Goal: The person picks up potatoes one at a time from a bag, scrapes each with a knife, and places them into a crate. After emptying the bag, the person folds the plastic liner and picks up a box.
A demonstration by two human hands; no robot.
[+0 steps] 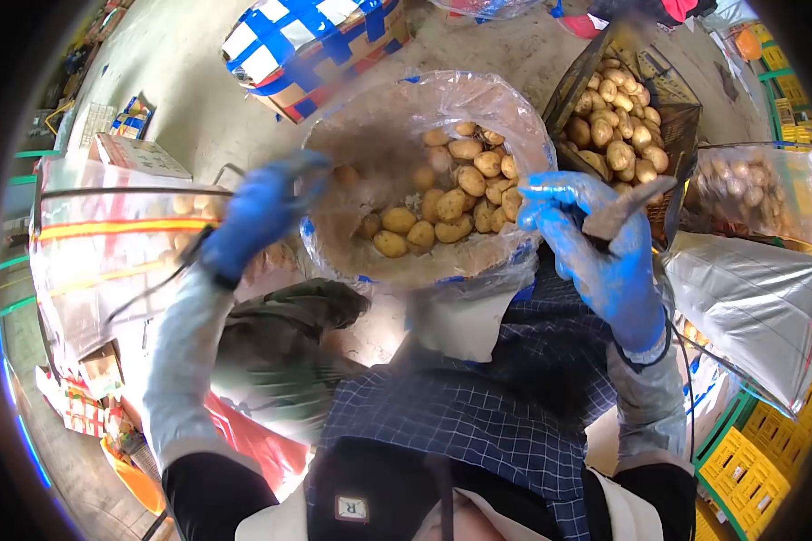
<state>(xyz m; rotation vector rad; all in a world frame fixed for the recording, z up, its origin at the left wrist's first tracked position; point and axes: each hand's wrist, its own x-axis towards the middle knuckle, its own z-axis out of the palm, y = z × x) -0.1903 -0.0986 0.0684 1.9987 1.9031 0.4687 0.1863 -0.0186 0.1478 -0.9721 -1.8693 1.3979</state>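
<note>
At three o'clock my right hand (612,275) is clamping a tapered tool (627,207); at ten my left hand (257,216) is blurring, fingers unreadable.

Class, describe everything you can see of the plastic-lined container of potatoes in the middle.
The container is wide and rounded, its brownish inside lined with clear, crumpled plastic that folds over the rim, with bits of blue along the edge. It is open-topped, in front of the person, and holds yellowish potatoes, mostly toward its right side. A dark blur hides part of the inside. The right hand is by its right rim; whether they touch is unclear.
</note>
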